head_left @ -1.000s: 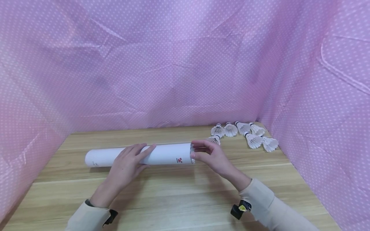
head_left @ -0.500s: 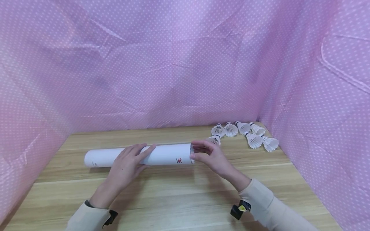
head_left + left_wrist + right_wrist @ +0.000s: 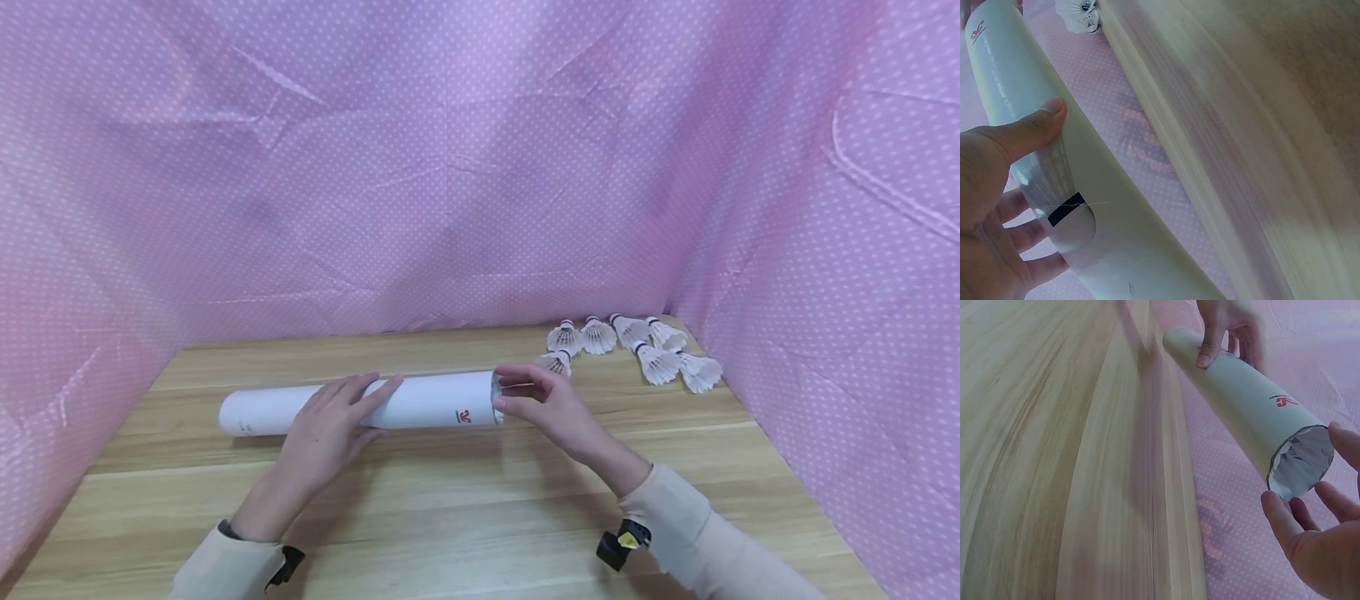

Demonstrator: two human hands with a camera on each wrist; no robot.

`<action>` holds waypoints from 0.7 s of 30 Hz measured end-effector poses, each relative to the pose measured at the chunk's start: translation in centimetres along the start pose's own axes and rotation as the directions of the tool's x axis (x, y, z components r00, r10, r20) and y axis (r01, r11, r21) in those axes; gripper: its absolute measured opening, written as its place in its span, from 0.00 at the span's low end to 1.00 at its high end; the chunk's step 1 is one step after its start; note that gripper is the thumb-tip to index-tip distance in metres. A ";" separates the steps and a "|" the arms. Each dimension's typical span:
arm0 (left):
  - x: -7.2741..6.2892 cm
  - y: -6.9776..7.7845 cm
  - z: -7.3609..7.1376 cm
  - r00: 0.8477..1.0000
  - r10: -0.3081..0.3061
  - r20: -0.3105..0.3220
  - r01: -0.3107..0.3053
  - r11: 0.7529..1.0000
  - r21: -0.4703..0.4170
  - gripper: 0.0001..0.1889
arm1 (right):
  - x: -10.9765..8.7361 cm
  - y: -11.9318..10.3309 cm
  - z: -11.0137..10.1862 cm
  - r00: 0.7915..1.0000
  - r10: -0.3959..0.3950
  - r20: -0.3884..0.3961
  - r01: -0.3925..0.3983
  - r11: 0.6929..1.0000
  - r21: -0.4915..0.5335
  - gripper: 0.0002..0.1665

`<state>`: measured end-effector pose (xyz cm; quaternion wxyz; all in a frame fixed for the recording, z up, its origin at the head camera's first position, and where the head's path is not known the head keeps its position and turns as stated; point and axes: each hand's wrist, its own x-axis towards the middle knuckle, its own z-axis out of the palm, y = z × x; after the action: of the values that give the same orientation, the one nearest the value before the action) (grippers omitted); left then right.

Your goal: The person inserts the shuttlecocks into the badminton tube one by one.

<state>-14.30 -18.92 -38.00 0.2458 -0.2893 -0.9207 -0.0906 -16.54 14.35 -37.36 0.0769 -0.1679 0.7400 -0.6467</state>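
Note:
A long white shuttlecock tube [image 3: 442, 400] with a red logo is held sideways over the table. My left hand [image 3: 322, 429] grips it around its middle, thumb on one side and fingers on the other. The left wrist view shows a printed shuttlecock picture [image 3: 1063, 181] beside the thumb. At the tube's right end, the fingertips of my right hand [image 3: 558, 412] are spread right at the rim, loosely bent. In the right wrist view that end is uncovered, and white feathers [image 3: 1300, 464] of a shuttlecock show inside. Nothing shows pinched between the right fingers.
Several loose white shuttlecocks [image 3: 657, 364] lie at the back right of the wooden table [image 3: 450, 517]. One shuttlecock [image 3: 557, 362] sits just behind the right hand. Pink dotted cloth [image 3: 420, 183] hangs at the back and both sides.
Almost nothing differs. The tube has turned very slightly about its length, and both hands keep their places.

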 end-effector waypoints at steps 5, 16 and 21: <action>-0.1 -0.1 -0.1 1.000 0.005 -0.008 -0.005 1.000 0.001 0.45 | 0.1 0.0 0.0 1.000 0.000 0.008 0.000 1.000 0.010 0.30; -0.2 -0.2 0.0 1.000 0.009 -0.022 -0.010 1.000 -0.009 0.46 | 0.1 0.1 0.0 1.000 0.014 0.017 -0.014 1.000 -0.001 0.29; -0.3 -0.2 0.0 1.000 0.006 -0.021 -0.006 1.000 -0.006 0.45 | 0.2 0.0 0.1 1.000 0.019 0.014 -0.019 1.000 -0.020 0.28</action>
<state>-14.22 -19.26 -38.12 0.2550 -0.2916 -0.9169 -0.0958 -16.68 14.19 -37.38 0.0866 -0.1664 0.7475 -0.6372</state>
